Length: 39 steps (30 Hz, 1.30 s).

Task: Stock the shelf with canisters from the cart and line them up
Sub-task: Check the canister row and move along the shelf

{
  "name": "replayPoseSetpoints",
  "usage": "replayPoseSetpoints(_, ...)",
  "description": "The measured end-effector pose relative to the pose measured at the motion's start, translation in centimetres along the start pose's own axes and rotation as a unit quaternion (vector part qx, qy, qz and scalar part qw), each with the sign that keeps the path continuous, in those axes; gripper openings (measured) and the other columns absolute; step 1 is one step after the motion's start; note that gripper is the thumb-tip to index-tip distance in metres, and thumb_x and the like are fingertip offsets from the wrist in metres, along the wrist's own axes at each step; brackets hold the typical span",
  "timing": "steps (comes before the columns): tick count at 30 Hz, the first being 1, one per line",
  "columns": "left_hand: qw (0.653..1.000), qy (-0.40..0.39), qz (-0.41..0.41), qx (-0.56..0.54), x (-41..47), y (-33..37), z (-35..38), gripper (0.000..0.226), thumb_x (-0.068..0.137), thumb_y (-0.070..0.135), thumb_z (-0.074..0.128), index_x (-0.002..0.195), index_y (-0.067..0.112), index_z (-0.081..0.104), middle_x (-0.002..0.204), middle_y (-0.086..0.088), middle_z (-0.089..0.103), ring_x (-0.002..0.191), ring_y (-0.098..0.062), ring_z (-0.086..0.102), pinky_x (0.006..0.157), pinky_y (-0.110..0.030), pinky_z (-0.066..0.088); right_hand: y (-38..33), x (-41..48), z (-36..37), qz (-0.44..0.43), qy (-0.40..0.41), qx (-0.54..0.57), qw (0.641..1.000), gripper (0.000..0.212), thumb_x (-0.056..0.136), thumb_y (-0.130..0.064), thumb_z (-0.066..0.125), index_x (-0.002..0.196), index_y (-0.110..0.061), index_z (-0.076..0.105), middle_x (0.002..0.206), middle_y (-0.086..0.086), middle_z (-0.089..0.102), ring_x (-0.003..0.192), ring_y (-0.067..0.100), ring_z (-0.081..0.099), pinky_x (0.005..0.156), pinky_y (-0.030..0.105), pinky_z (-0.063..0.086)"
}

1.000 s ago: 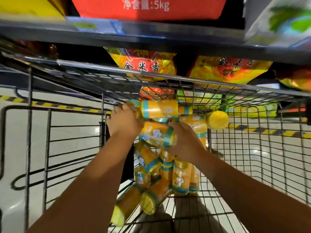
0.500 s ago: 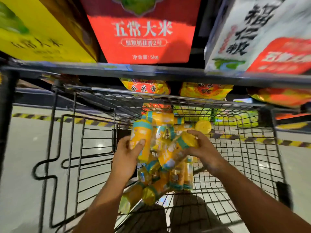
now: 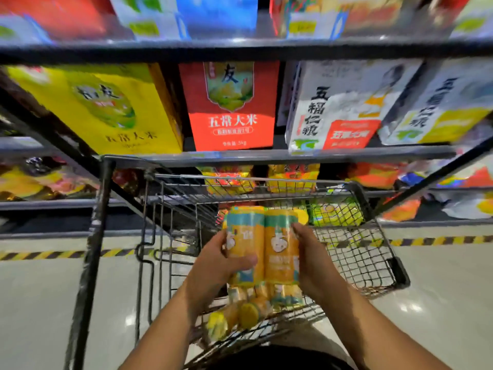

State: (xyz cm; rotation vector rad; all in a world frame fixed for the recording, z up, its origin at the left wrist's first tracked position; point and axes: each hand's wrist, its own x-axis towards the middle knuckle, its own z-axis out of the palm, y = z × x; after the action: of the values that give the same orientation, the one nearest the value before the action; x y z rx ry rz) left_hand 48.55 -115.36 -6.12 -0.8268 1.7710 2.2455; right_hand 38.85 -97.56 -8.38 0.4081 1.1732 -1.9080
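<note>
Stock | left hand [image 3: 213,265] grips one canister [image 3: 244,252], right hand [image 3: 313,260] grips second canister [image 3: 280,253], touching, centre frame above cart [image 3: 357,189] | I see spare canisters [image 3: 248,312] left inside | none on shelf [image 3: 240,157] yet.

The place is a shop, specifically a grocery aisle. Dark metal shelves [image 3: 266,157] run across the view in tiers, one above another, all packed with goods facing outward. On the middle tier large packs of rice stand side by side: a yellow box [image 3: 106,110], a red box [image 3: 230,108] and a white bag [image 3: 333,108], each printed with bold Chinese lettering. The tier below holds bright yellow and red sacks [image 3: 292,177]. A wire cart [image 3: 357,188] stands close in front of the shelves, with many identical orange canisters [image 3: 249,312] in it. The floor [image 3: 440,289] is pale and glossy, and yellow-and-black striped tape [image 3: 440,240] runs along it near the foot of the shelves.
</note>
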Motion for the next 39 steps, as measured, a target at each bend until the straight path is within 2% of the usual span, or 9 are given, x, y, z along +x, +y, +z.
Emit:
replayPoseSetpoints(6,0.997,-0.024,0.045,-0.054,-4.4,0.7,0.4,0.081,0.055,0.017,0.088,0.128,0.014,0.053,0.109,-0.013,0.074,0.097,-0.033,0.073,0.07,-0.043,0.059,1.8,-6.1,1.8,-0.124,0.0,-0.078,0.989,0.039,0.095,-0.038,0.062,0.122,-0.009,0.064,0.12,0.022,0.066,0.107,0.033,0.066,0.092,0.054,0.054)
replayPoseSetpoints(9,0.998,-0.017,0.044,-0.036,-5.8,0.2,1.1,0.075,0.063,0.031,0.09,0.128,0.021,0.052,0.108,-0.007,0.075,0.099,-0.03,0.072,0.081,-0.05,0.059,3.1,-7.9,0.7,-0.103,-0.003,-0.097,0.99,0.072,0.087,-0.042,0.077,0.148,-0.022,0.046,0.148,0.013,0.053,0.133,0.034,0.054,0.111,0.065,0.038)
replayPoseSetpoints(12,0.998,-0.03,0.054,0.017,-6.4,0.2,2.3,0.055,0.077,0.052,0.079,0.122,0.033,0.054,0.111,-0.002,0.073,0.099,-0.025,0.073,0.089,-0.053,0.058,3.9,-10.1,-0.5,-0.117,-0.032,-0.095,0.988,0.067,0.084,-0.024,0.076,0.145,-0.018,0.049,0.138,0.017,0.062,0.125,0.041,0.06,0.104,0.059,0.047)
replayPoseSetpoints(14,0.996,-0.058,0.057,0.024,-6.7,0.6,3.6,0.046,0.086,0.041,0.077,0.123,0.029,0.053,0.106,-0.003,0.075,0.097,-0.026,0.073,0.088,-0.051,0.058,4.4,-11.6,-1.2,-0.14,-0.023,-0.107,0.984,0.066,0.081,-0.018,0.077,0.141,-0.015,0.05,0.132,0.02,0.065,0.121,0.043,0.062,0.101,0.059,0.05)
replayPoseSetpoints(19,0.991,-0.105,0.075,0.024,-7.1,1.4,8.2,0.054,0.075,0.03,0.078,0.124,0.018,0.057,0.107,-0.009,0.075,0.095,-0.03,0.074,0.082,-0.048,0.059,4.3,-15.1,-4.0,-0.2,0.036,-0.088,0.975,0.071,0.071,-0.007,0.083,0.136,-0.009,0.053,0.126,0.025,0.067,0.115,0.048,0.064,0.097,0.067,0.049)
replayPoseSetpoints(23,0.985,-0.146,0.079,0.048,-7.1,1.4,12.5,0.059,0.072,0.031,0.086,0.124,0.025,0.06,0.109,-0.001,0.076,0.099,-0.022,0.074,0.087,-0.046,0.057,2.9,-18.4,-7.3,-0.248,0.081,-0.039,0.964,0.073,0.063,-0.014,0.083,0.131,-0.008,0.058,0.118,0.024,0.07,0.102,0.04,0.07,0.08,0.048,0.059)
replayPoseSetpoints(29,0.971,-0.216,0.077,0.07,-7.3,1.2,23.9,0.072,0.057,0.03,0.096,0.118,0.019,0.061,0.091,-0.005,0.077,0.082,-0.022,0.074,0.07,-0.038,0.06,-0.1,-24.4,-15.4,-0.299,0.154,-0.021,0.942,0.095,0.052,-0.024,0.093,0.137,-0.009,0.053,0.119,0.023,0.069,0.105,0.042,0.068,0.084,0.055,0.058)
replayPoseSetpoints(32,0.965,-0.241,0.069,0.079,-7.3,0.3,30.8,0.086,0.041,0.034,0.091,0.119,0.015,0.06,0.09,-0.01,0.074,0.08,-0.028,0.071,0.073,-0.045,0.059,-1.9,-28.5,-20.5,-0.311,0.187,-0.018,0.932,0.089,0.05,-0.017,0.089,0.132,-0.01,0.054,0.1,0.013,0.072,0.087,0.026,0.07,0.068,0.04,0.057)
replayPoseSetpoints(39,0.954,-0.282,0.052,0.093,-8.4,-1.8,46.6,0.072,0.051,0.025,0.09,0.115,0.007,0.064,0.09,-0.015,0.072,0.078,-0.03,0.07,0.071,-0.045,0.059,-7.7,-36.8,-32.5,-0.351,0.24,0.002,0.905,0.083,0.047,-0.013,0.084,0.125,-0.009,0.058,0.094,0.014,0.071,0.082,0.025,0.069,0.065,0.037,0.057)
